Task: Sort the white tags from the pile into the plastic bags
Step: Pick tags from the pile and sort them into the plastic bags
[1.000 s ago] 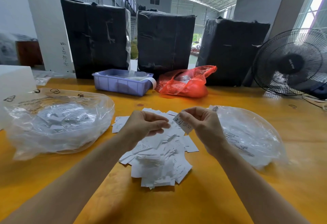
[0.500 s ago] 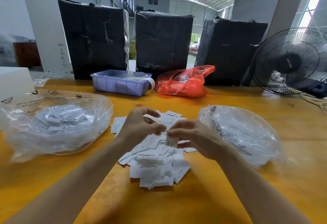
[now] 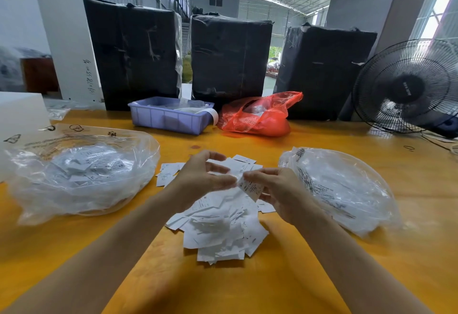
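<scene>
A yellow wooden table (image 3: 309, 276) fills the foreground of a large shed, with three black-wrapped bales (image 3: 230, 58) lined along its far edge. Your right hand (image 3: 280, 189) pinches a single white tag (image 3: 250, 187) between thumb and fingers, held just above the pile of white tags (image 3: 218, 229) at the table's centre. Your left hand (image 3: 198, 177) hovers beside it with fingers loosely curved and apart, gripping nothing, its thumb tip close to the tag's edge. A clear plastic bag (image 3: 74, 175) holding tags lies left of the pile, and a second plastic bag (image 3: 347, 189) lies to the right. Farther back sit a purple bin (image 3: 168, 118), a red bag (image 3: 257, 115) and a black fan (image 3: 406, 85).
</scene>
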`<state>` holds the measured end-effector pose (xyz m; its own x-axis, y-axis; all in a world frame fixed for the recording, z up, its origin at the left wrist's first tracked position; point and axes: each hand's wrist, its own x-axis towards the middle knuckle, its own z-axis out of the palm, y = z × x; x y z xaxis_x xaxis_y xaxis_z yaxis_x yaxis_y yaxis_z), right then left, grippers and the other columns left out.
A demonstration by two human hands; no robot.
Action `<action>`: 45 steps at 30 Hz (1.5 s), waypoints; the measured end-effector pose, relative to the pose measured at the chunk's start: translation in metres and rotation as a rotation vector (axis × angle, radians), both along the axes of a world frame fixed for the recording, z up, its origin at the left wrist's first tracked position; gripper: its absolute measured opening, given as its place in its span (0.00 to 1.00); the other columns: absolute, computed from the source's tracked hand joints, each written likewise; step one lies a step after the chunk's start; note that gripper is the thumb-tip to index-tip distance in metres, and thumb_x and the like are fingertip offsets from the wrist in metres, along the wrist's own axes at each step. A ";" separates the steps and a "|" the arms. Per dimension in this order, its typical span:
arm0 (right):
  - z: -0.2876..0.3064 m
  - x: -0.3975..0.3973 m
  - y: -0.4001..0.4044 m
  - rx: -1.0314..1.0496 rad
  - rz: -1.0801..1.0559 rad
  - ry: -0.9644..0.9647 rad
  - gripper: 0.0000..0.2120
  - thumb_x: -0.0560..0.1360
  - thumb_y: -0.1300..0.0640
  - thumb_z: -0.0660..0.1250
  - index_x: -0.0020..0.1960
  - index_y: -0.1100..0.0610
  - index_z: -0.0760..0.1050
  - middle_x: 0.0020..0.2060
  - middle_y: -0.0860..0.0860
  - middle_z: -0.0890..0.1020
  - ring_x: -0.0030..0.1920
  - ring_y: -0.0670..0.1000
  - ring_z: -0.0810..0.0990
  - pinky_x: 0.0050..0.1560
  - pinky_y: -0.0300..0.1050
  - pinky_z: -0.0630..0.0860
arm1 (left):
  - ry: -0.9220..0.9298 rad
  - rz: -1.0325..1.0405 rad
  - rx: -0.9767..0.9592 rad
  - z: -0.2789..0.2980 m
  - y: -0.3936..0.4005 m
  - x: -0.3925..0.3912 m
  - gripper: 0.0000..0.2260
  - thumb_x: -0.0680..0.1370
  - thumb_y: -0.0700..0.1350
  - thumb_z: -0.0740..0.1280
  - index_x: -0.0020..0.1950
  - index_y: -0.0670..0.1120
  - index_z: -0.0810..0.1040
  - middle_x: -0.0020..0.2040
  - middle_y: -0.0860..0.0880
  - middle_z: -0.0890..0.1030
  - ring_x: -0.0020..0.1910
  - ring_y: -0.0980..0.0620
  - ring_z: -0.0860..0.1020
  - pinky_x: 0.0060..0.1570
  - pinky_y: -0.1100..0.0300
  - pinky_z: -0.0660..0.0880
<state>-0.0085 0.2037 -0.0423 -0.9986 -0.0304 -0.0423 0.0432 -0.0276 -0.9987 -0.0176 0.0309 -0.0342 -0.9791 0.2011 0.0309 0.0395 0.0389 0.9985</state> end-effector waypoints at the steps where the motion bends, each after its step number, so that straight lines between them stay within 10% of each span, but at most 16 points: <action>1: 0.000 -0.002 0.000 -0.068 -0.049 -0.004 0.03 0.71 0.63 0.72 0.40 0.62 0.79 0.34 0.55 0.80 0.39 0.51 0.77 0.40 0.42 0.74 | -0.106 -0.031 0.045 0.001 -0.001 0.000 0.27 0.63 0.37 0.76 0.59 0.41 0.71 0.52 0.37 0.79 0.44 0.45 0.84 0.40 0.59 0.81; 8: -0.008 -0.006 -0.009 -0.380 -0.191 -0.066 0.07 0.70 0.62 0.72 0.47 0.61 0.77 0.33 0.52 0.81 0.38 0.49 0.78 0.38 0.42 0.72 | -0.257 -0.018 0.157 -0.005 0.007 0.003 0.11 0.66 0.40 0.75 0.47 0.40 0.81 0.40 0.44 0.85 0.35 0.51 0.83 0.35 0.64 0.80; 18: -0.019 0.013 -0.039 -0.240 0.125 -0.113 0.05 0.72 0.63 0.70 0.46 0.64 0.79 0.38 0.58 0.83 0.36 0.54 0.83 0.38 0.44 0.79 | -0.116 0.270 0.652 -0.010 0.023 0.004 0.01 0.75 0.37 0.68 0.43 0.40 0.78 0.35 0.47 0.85 0.34 0.52 0.83 0.31 0.63 0.79; 32: 0.009 -0.002 0.012 0.139 -0.190 0.442 0.04 0.74 0.60 0.70 0.40 0.55 0.80 0.35 0.49 0.81 0.34 0.40 0.79 0.35 0.31 0.74 | 0.194 0.196 -0.124 -0.008 0.003 0.001 0.02 0.70 0.35 0.74 0.39 0.41 0.83 0.34 0.47 0.84 0.28 0.60 0.77 0.30 0.72 0.72; 45: 0.002 -0.003 0.009 0.639 -0.070 0.654 0.03 0.73 0.60 0.71 0.45 0.58 0.83 0.35 0.40 0.79 0.35 0.34 0.78 0.38 0.28 0.73 | 0.205 0.103 -0.299 -0.009 0.010 0.004 0.06 0.66 0.37 0.77 0.40 0.43 0.84 0.37 0.45 0.85 0.37 0.54 0.83 0.44 0.63 0.80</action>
<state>-0.0117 0.2122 -0.0404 -0.8281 -0.1345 0.5442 -0.5173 0.5574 -0.6494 -0.0137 0.0405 -0.0432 -0.9742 0.1321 0.1832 0.2182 0.3415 0.9142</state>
